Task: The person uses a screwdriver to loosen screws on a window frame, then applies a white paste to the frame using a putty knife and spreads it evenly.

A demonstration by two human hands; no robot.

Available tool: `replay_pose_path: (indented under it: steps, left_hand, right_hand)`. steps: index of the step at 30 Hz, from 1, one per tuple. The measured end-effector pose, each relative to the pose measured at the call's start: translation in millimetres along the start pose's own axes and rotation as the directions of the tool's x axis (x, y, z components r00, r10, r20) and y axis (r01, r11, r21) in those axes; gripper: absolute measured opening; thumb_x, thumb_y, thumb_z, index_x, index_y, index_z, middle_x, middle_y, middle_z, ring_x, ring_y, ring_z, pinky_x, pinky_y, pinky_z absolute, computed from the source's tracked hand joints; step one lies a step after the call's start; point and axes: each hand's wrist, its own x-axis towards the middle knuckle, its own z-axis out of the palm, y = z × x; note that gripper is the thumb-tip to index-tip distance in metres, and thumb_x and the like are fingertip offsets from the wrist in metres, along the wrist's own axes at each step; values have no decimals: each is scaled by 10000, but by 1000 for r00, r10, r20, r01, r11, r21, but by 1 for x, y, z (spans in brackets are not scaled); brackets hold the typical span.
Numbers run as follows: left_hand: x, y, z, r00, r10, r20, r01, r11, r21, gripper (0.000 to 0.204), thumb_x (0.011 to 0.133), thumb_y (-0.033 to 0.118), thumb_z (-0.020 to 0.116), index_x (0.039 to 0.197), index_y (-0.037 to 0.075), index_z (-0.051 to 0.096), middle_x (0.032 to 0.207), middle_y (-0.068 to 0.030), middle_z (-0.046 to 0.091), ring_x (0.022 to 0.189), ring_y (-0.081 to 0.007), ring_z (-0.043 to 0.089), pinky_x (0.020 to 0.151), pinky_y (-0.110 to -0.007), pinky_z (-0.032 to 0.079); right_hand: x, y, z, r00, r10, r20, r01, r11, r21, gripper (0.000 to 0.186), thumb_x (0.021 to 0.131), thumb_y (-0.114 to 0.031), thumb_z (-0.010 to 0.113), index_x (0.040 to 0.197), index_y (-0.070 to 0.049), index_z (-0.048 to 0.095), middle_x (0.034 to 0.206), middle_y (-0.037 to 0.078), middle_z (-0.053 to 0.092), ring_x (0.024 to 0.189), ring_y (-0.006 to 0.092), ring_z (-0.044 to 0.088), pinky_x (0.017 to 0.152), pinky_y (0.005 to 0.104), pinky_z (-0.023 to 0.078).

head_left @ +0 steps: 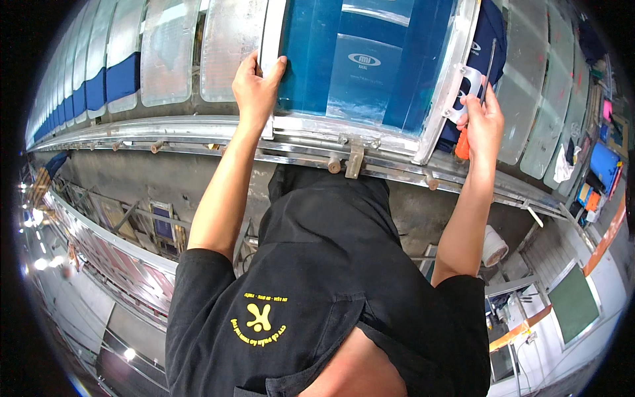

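Note:
A screen-printing frame (350,124) with blue mesh lies in front of me, its metal rim over the long rail. My left hand (254,92) grips the frame's left side bar near the close corner, thumb on the inner side and fingers outside. At the right side bar, my right hand (483,126) is closed around an orange-handled tool (462,144) with a thin metal shaft, resembling a screwdriver. Its thumb and fingers lie against a pale bracket (456,109) with an oval opening, fixed to that bar. Dark blue cloth (493,20) shows under and beside the frame.
A long metal rail (192,126) with bolts and a clamp (355,162) runs along the table's near edge. Pale printing boards (169,53) line up on both sides, several at left bearing folded blue cloth (124,74). Supplies, including a blue container (603,165), stand far right.

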Motion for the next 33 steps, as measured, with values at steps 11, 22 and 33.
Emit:
replay_pose_path:
  steps: [11, 22, 33]
  left_hand:
    - [7, -17, -4, 981, 193, 15, -190, 946, 263, 538, 856, 367, 822, 1280, 72, 671, 984, -87, 628, 887, -195, 602, 809, -332, 501]
    - [31, -19, 9, 969, 247, 2, -237, 928, 287, 616, 835, 387, 817, 1265, -21, 652, 991, -155, 641, 887, -275, 619, 818, -388, 517]
    - [25, -12, 8, 974, 224, -41, -208, 947, 247, 547, 831, 318, 822, 1215, -36, 657, 935, -130, 597, 832, -253, 574, 788, -376, 497]
  right_hand:
    - [1, -10, 18, 996, 90, 15, -86, 980, -182, 665, 946, -69, 593, 1571, -83, 368, 825, 53, 644, 561, 79, 554, 494, 260, 495]
    - [24, -8, 9, 994, 40, 97, 5, 904, -428, 630, 940, -172, 604, 1530, -75, 408, 814, 141, 721, 615, 212, 695, 613, 371, 559]
    - [17, -12, 13, 999, 16, 44, 13, 810, -587, 589, 925, -206, 607, 1491, -178, 445, 918, 211, 729, 888, 392, 721, 834, 482, 532]
